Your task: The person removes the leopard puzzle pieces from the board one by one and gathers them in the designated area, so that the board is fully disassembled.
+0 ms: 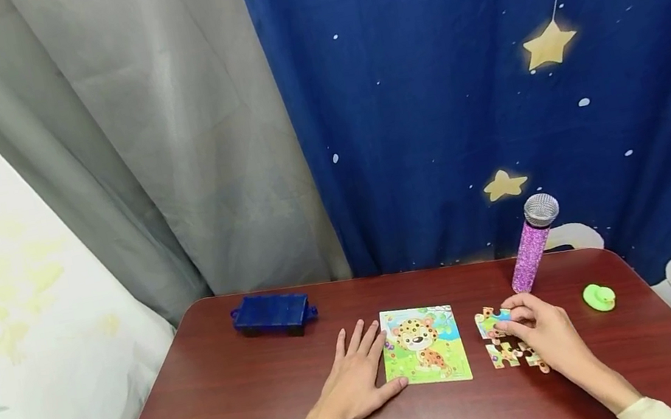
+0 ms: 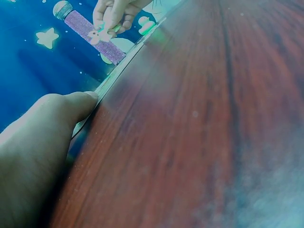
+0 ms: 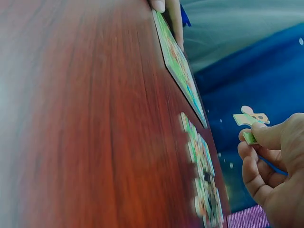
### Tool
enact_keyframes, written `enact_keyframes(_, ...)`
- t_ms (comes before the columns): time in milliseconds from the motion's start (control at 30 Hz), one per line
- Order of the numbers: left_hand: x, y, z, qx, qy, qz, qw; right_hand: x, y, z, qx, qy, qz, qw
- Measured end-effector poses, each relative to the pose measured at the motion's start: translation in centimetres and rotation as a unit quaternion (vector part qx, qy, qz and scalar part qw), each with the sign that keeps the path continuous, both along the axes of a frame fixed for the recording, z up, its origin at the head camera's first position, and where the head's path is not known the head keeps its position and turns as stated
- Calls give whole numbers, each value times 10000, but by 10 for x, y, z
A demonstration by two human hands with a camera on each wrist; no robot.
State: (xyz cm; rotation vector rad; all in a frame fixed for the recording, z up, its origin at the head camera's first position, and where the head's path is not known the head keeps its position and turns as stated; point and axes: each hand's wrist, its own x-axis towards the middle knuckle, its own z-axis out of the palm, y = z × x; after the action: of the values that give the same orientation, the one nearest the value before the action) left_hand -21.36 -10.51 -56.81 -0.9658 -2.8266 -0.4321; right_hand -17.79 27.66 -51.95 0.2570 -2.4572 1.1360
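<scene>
A square leopard puzzle board [image 1: 428, 373] lies on the table, its picture facing up. Flat on the tabletop, fingers spread, my left hand [image 1: 354, 380] touches the board's left side; its thumb [image 2: 81, 105] rests at the board's edge in the left wrist view. My right hand [image 1: 548, 331] pinches a puzzle piece [image 3: 247, 119] between thumb and fingers, above the table. Under and beside that hand lie several loose puzzle pieces [image 1: 502, 354], to the right of the board. The right hand covers part of them.
A glittery purple microphone [image 1: 529, 250] stands behind the right hand. A small green toy duck [image 1: 599, 298] sits at the right. A blue toy wagon [image 1: 273, 312] is near the back left edge of the brown table [image 1: 229, 408]. Curtains hang behind.
</scene>
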Motion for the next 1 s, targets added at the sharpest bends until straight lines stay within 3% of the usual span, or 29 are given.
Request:
enact_keyframes(200,1,-2,-1,-59,11,68,10000,10,20,-3,-193,68,-137,9997)
enact_keyframes(533,-2,-2,1,-108,-16,83,9999,31,63,-5,-118,-163,-775,9968)
enact_keyframes(800,-2,-1,1,-66,34,59,10000,49,90,-12,90,-901,-1133,9894)
enact_keyframes(1000,0,0,0,-105,46,39,9999,56,99,-17,174,-1527,-1090,9821)
